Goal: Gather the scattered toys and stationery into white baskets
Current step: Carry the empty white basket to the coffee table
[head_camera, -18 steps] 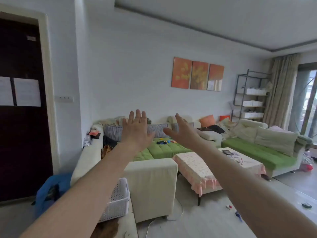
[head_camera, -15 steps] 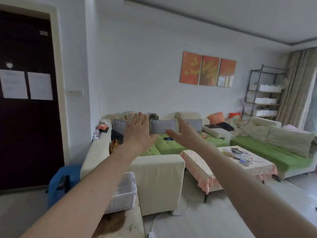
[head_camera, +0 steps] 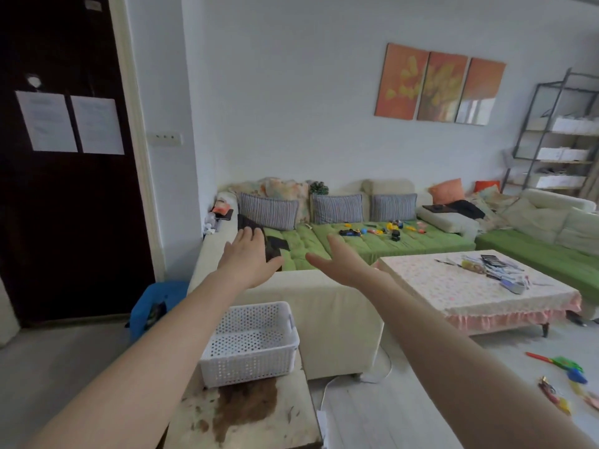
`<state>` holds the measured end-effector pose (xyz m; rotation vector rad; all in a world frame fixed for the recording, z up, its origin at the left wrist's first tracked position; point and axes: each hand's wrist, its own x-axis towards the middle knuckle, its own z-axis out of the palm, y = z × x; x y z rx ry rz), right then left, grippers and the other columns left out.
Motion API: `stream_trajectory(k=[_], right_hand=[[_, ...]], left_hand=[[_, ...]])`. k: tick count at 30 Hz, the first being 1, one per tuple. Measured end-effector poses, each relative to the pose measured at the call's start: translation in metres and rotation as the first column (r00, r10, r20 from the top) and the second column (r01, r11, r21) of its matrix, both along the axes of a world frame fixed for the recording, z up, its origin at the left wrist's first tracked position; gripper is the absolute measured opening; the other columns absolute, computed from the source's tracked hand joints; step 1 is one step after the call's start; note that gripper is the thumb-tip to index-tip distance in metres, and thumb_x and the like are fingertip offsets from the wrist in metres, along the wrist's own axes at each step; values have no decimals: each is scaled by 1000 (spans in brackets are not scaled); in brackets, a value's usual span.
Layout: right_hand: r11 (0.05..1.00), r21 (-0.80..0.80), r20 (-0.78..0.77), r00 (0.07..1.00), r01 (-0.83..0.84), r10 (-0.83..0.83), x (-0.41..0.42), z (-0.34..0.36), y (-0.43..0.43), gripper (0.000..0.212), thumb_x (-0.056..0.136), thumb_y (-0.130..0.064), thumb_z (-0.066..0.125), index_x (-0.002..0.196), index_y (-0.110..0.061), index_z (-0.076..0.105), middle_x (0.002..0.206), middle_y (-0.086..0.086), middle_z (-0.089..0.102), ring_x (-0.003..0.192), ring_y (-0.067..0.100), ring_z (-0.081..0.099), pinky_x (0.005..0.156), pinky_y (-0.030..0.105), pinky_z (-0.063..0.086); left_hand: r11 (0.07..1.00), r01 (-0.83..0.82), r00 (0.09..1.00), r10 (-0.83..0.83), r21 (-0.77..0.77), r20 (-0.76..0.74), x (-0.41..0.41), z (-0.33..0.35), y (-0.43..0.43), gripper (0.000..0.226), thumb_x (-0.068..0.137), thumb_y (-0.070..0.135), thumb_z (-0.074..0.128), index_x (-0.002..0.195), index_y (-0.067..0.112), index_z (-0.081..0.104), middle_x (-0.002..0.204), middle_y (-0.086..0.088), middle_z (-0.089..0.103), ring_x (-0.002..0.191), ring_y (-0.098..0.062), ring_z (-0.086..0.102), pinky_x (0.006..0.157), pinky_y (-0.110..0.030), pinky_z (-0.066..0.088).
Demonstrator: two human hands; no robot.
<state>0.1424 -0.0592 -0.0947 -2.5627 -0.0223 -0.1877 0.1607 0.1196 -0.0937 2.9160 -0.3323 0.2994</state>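
Observation:
Both arms stretch forward at chest height. My left hand [head_camera: 251, 259] is open, fingers together, holding nothing. My right hand [head_camera: 340, 262] is open too, palm turned left, and holds nothing. Below the left forearm an empty white perforated basket [head_camera: 249, 343] stands on a stained small table [head_camera: 246, 413]. Several colourful toys [head_camera: 381, 230] lie scattered on the green sofa seat [head_camera: 350, 244] beyond my hands. Stationery and cards [head_camera: 492, 267] lie on the coffee table with a pink cloth [head_camera: 460, 286]. More toys [head_camera: 564, 372] lie on the floor at the right.
A cream sofa arm [head_camera: 324, 312] stands between me and the seat. A dark door [head_camera: 64, 157] and a blue bag [head_camera: 155, 303] are at the left. A metal shelf [head_camera: 557, 134] with white boxes stands at the far right. A white cable [head_camera: 356, 380] lies on the floor.
The view has tilted down and moved nearer the sofa, so the basket and small table show fully. Both hands stay open and have sunk lower against the sofa.

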Motion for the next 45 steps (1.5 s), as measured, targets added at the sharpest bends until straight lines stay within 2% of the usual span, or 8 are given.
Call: stream_trajectory(k=[13, 23, 31, 33, 36, 39, 43, 45], right_hand=[[999, -45, -152, 988, -5, -2, 143, -63, 25, 76, 92, -46, 47, 148, -9, 11, 154, 10, 21, 140, 26, 25, 111, 37, 26], [998, -52, -285, 958, -43, 26, 274, -120, 16, 75, 93, -46, 45, 147, -5, 14, 153, 12, 25, 139, 26, 28, 108, 36, 28], [997, -29, -420, 906, -68, 50, 336, -194, 27, 71, 94, -36, 48, 147, -4, 13, 152, 13, 24, 139, 28, 27, 108, 34, 27], [998, -20, -451, 892, -52, 38, 345, -216, 28, 68, 95, -33, 48, 147, -5, 14, 152, 13, 26, 138, 28, 30, 106, 33, 30], [999, -30, -499, 867, -23, 4, 356, -255, 27, 63, 95, -28, 48, 145, -4, 19, 148, 14, 33, 131, 29, 38, 97, 31, 37], [999, -48, -567, 823, 2, -29, 365, -302, 26, 64, 94, -29, 48, 146, -7, 17, 147, 13, 34, 129, 28, 41, 93, 30, 39], [995, -97, -597, 798, 19, -74, 376, -359, 20, 61, 94, -29, 47, 146, -8, 22, 143, 12, 41, 125, 29, 45, 92, 32, 41], [991, -131, -603, 792, 17, -94, 379, -381, 16, 58, 94, -28, 47, 144, -7, 25, 137, 14, 46, 122, 31, 46, 88, 33, 41]], left_hand=[[997, -16, 986, 2, -81, -166, 152, -69, 22, 75, 90, 47, 44, 145, 3, 18, 152, -15, 20, 139, -28, 22, 111, -45, 27], [982, -119, 948, 69, -146, -309, 265, -135, 32, 64, 91, 42, 45, 139, 4, 27, 142, -15, 36, 129, -28, 36, 104, -43, 36], [922, -268, 875, 111, -281, -472, 313, -222, 67, 49, 89, 36, 51, 127, 7, 39, 130, -12, 47, 116, -28, 47, 97, -44, 43], [905, -297, 865, 120, -304, -487, 319, -247, 75, 53, 91, 35, 49, 133, 7, 36, 134, -12, 45, 116, -29, 48, 93, -42, 45], [908, -343, 822, 167, -239, -544, 327, -290, 91, 63, 92, 39, 46, 142, 7, 25, 137, -12, 43, 113, -30, 51, 82, -38, 48], [891, -419, 749, 229, -177, -622, 335, -334, 103, 54, 91, 39, 48, 129, 2, 36, 113, -13, 54, 96, -27, 55, 72, -34, 47], [872, -473, 716, 298, -124, -631, 352, -385, 113, 45, 93, 33, 46, 119, -4, 42, 91, -12, 52, 76, -22, 51, 54, -30, 36], [852, -515, 702, 358, -92, -616, 357, -402, 116, 44, 94, 28, 44, 123, -4, 39, 102, -15, 53, 86, -28, 55, 61, -34, 44]])
